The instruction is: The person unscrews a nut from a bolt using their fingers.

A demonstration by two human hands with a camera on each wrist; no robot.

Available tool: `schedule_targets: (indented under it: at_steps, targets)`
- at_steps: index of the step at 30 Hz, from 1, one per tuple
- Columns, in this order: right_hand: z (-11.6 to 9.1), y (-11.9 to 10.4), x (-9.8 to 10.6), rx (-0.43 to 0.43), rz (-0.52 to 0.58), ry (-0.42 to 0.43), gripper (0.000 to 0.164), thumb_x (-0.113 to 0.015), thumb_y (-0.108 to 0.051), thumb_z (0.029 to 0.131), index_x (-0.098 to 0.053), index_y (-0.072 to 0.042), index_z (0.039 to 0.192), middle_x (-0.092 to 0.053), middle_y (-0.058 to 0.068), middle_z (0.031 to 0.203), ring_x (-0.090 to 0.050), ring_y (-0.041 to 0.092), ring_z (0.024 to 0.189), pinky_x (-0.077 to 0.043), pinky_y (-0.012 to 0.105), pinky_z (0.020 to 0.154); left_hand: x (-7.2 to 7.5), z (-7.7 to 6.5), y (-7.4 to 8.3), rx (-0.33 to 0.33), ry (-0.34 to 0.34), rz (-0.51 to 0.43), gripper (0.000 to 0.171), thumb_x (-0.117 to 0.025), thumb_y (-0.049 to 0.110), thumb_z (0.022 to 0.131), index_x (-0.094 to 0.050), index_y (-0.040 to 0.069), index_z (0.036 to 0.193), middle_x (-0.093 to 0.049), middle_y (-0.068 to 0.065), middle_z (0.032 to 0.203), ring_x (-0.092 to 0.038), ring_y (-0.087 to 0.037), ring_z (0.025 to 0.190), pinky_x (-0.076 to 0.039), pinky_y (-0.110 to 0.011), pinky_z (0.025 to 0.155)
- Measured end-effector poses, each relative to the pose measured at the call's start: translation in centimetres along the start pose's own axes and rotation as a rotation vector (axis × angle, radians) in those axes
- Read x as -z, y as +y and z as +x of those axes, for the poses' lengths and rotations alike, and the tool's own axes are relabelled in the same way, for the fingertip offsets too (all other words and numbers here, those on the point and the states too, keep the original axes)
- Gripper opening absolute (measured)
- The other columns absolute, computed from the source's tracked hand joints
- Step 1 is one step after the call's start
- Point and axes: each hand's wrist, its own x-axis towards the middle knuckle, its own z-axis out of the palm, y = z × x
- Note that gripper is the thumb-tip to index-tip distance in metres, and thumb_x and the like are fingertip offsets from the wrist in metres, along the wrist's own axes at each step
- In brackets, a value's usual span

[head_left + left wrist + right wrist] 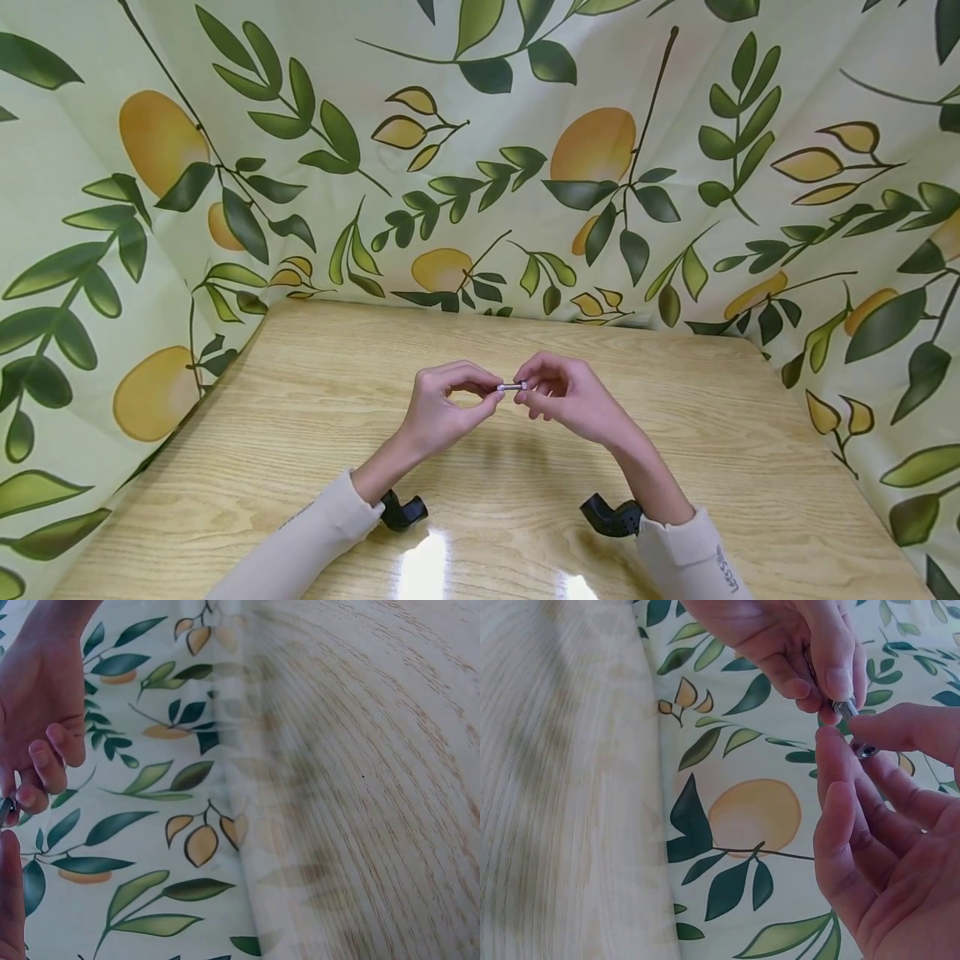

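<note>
A small metal bolt [512, 387] lies level between the two hands, above the table. My left hand [452, 406] pinches its left end between thumb and fingertips. My right hand [573, 397] has thumb and index fingertip at the other end. The right wrist view shows the bolt's threaded end [845, 709] jutting from the left hand [802, 645] towards the right thumb. A small metal ring, like a nut [865, 751], sits among the fingers of the right hand [885, 855]. In the left wrist view the bolt [7, 807] is mostly cut off.
Below the hands spreads a light wood-grain table [315, 358]. A cloth printed with leaves and fruit [480, 192] hangs behind it and along both sides. Black wrist mounts [611, 515] stick out at the cuffs of both light sleeves [690, 550].
</note>
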Motion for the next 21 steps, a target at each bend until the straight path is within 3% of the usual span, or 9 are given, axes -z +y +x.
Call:
schedule_targets:
  at_steps: [5, 11, 15, 21]
  targets:
    - [0.05, 0.02, 0.07, -0.015, -0.012, -0.001, 0.025, -0.073, -0.012, 0.095, -0.067, -0.002, 0.117, -0.070, 0.012, 0.088, -0.067, 0.026, 0.069, -0.056, 0.027, 0.055, -0.04, 0.04, 0.05, 0.004, 0.001, -0.003, 0.014, -0.079, -0.007, 0.083, -0.078, 0.002, 0.094, -0.078, -0.012, 0.086, -0.075, -0.018, 0.072, -0.067, -0.029, 0.071]
    - [0.03, -0.04, 0.08, -0.052, -0.021, -0.007, 0.017, -0.067, -0.019, 0.100, -0.070, -0.006, 0.110, -0.073, 0.008, 0.092, -0.068, 0.021, 0.069, -0.058, 0.030, 0.060, 0.00, -0.03, -0.05, 0.006, 0.002, -0.006, 0.015, -0.079, -0.008, 0.082, -0.078, 0.001, 0.094, -0.078, -0.012, 0.086, -0.075, -0.018, 0.072, -0.067, -0.029, 0.070]
    - [0.00, 0.01, 0.02, -0.033, -0.011, 0.013, 0.014, -0.070, -0.013, 0.096, -0.068, -0.006, 0.107, -0.070, 0.011, 0.087, -0.065, 0.017, 0.068, -0.056, 0.027, 0.057, -0.01, -0.04, -0.10, 0.006, 0.000, 0.000, 0.014, -0.079, -0.007, 0.082, -0.078, 0.001, 0.094, -0.078, -0.012, 0.086, -0.075, -0.018, 0.072, -0.067, -0.029, 0.070]
    - [0.11, 0.17, 0.05, 0.007, -0.006, 0.028, 0.022, -0.076, -0.009, 0.091, -0.068, -0.004, 0.111, -0.069, 0.010, 0.086, -0.065, 0.020, 0.068, -0.054, 0.027, 0.053, 0.02, -0.02, -0.08, 0.004, 0.001, 0.002, 0.014, -0.079, -0.007, 0.082, -0.078, 0.002, 0.094, -0.078, -0.012, 0.086, -0.075, -0.018, 0.072, -0.067, -0.029, 0.070]
